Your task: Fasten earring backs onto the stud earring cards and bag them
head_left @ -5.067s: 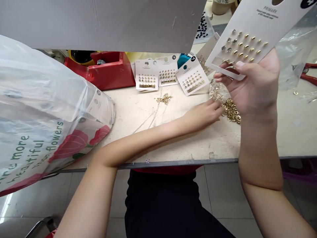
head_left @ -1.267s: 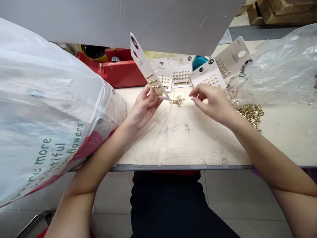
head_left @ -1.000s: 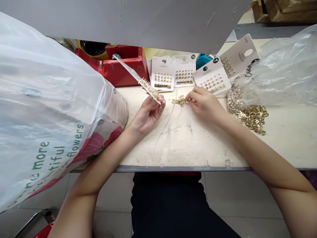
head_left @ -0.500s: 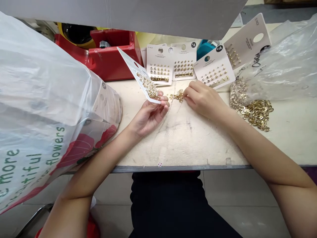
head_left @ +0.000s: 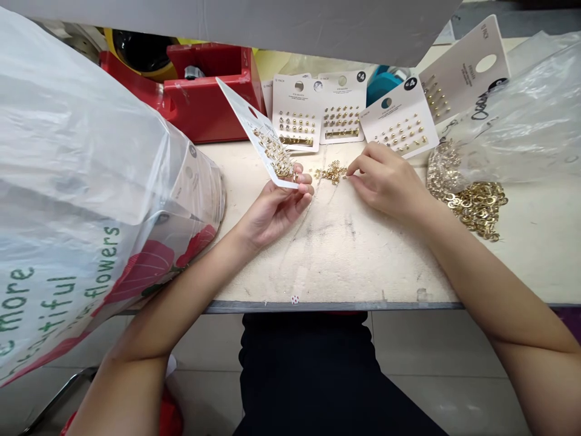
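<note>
My left hand grips a white earring card by its lower edge, with the card tilted up to the left. Gold earring posts crowd the side of it that faces me. My right hand rests by a small pile of gold earring backs, to the right of the pile. Its thumb and forefinger are pinched at a tiny gold piece, too small to make out well. Behind the hands, other earring cards with rows of studs lean upright.
A heap of gold hoops spills from a clear plastic bag on the right. A large plastic bag of cards fills the left. A red tape dispenser stands at the back, under a grey panel.
My right hand has drawn slightly to the right, away from the pile, fingertips still pinched. My left hand keeps the earring card in nearly the same place. The view has shifted a little.
</note>
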`<state>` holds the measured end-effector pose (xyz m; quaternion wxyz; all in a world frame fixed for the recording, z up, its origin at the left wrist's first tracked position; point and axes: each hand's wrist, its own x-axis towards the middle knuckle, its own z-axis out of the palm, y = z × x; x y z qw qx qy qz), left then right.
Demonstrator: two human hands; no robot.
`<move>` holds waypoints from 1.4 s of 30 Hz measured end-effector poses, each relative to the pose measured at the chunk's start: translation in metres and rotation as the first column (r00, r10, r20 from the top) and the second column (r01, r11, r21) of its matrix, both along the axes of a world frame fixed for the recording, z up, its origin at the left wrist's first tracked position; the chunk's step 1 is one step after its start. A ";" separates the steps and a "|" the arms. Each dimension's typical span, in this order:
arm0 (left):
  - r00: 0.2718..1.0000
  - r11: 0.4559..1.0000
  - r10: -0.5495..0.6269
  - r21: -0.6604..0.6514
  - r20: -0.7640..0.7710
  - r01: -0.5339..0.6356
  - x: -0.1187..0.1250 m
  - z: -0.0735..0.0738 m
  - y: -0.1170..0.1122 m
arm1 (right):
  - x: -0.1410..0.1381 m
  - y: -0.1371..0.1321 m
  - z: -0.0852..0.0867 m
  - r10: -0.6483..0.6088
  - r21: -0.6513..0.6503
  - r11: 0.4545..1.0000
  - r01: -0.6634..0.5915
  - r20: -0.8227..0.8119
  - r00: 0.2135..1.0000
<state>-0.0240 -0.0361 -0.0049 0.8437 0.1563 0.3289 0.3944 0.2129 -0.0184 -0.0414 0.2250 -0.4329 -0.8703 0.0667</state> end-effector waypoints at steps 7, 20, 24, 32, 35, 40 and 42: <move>0.999 0.997 0.034 -0.070 0.019 -0.032 0.002 0.003 0.000 | 0.001 -0.001 -0.005 0.030 0.038 0.999 -0.029 -0.020 0.999; 0.999 0.998 -0.049 0.039 0.003 0.049 -0.001 -0.003 -0.001 | -0.002 0.000 0.002 0.012 -0.026 1.000 -0.013 -0.040 0.999; 0.991 0.990 -0.116 0.085 0.073 0.110 -0.002 -0.004 -0.001 | 0.005 -0.005 0.008 0.060 -0.141 0.988 -0.067 -0.052 0.997; 0.960 0.921 -0.277 0.279 -0.025 0.273 0.004 0.001 -0.004 | -0.026 -0.037 0.044 -0.042 -0.260 0.954 -0.149 -0.606 0.794; 0.947 0.905 -0.322 0.292 -0.005 0.310 0.007 -0.005 -0.006 | -0.039 -0.052 0.050 -0.088 -0.334 0.910 -0.247 -0.737 0.670; 0.921 0.868 -0.390 0.341 0.019 0.360 0.005 -0.021 -0.012 | -0.046 -0.059 0.043 -0.123 -0.343 0.881 -0.326 -0.832 0.541; 0.915 0.856 -0.403 0.344 -0.021 0.385 0.004 -0.023 -0.014 | -0.047 -0.059 0.041 -0.122 -0.350 0.859 -0.373 -0.848 0.515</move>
